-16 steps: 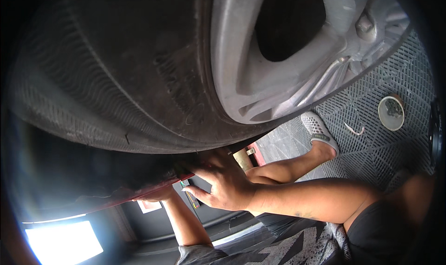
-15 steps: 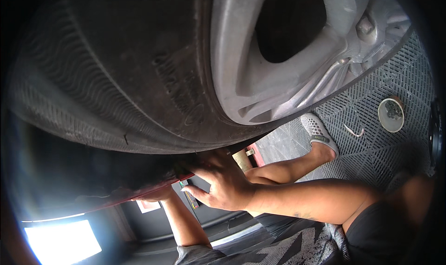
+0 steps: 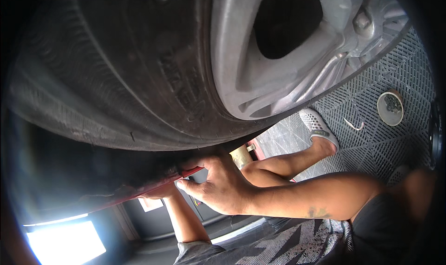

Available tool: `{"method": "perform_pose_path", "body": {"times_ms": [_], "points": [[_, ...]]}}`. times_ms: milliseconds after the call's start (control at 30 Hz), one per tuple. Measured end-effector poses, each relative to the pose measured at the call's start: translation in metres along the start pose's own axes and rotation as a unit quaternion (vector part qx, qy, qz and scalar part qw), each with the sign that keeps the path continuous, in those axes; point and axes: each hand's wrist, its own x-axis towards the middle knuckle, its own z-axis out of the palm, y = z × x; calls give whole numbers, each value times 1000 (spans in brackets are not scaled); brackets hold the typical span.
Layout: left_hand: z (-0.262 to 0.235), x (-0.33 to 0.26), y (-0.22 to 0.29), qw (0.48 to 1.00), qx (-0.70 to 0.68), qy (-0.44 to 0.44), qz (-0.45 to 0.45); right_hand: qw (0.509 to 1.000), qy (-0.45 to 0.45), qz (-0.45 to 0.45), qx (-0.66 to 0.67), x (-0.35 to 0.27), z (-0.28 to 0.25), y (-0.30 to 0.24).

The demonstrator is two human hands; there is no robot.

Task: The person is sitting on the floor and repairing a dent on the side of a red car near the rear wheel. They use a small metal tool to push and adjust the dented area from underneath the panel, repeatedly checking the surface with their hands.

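A black tyre (image 3: 139,79) on a silver alloy wheel (image 3: 241,70) fills the upper part of the head view. Below the tyre runs a dark wheel arch, edged by a red car body panel (image 3: 160,185). My right hand (image 3: 227,186) grips that edge, its fingers reaching over to the dark inner side and its thumb against the outside. Part of those fingers is lost in shadow. Farther left, my left hand (image 3: 160,190) is raised against the panel's outer side. The panel hides most of its fingers, so I cannot see how they are held.
Grey grated floor tiles (image 3: 371,74) lie to the right, with a small round tub (image 3: 390,108) holding dark bits and a white hook-shaped piece (image 3: 354,124). My foot in a grey clog (image 3: 320,128) is beside the wheel. A bright window or light (image 3: 67,244) glows at lower left.
My right hand has shifted slightly, its thumb now closer to the red edge and its forearm turned a little. The view has moved slightly; my left hand stays at the panel.
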Motion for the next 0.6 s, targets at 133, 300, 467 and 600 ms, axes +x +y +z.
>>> {"method": "perform_pose_path", "body": {"times_ms": [133,300,467,600], "points": [[1,-3,-2,1000,11,3,15,1000,2,17,-2,0,2,-4],[1,-2,-5,999,23,5,31,998,-31,31,49,4,0,5],[-1,-1,-8,998,35,15,49,996,-52,18,68,-3,-1,5],[-9,-4,-9,997,58,-20,37,994,-65,42,81,-4,-5,-2]]}}
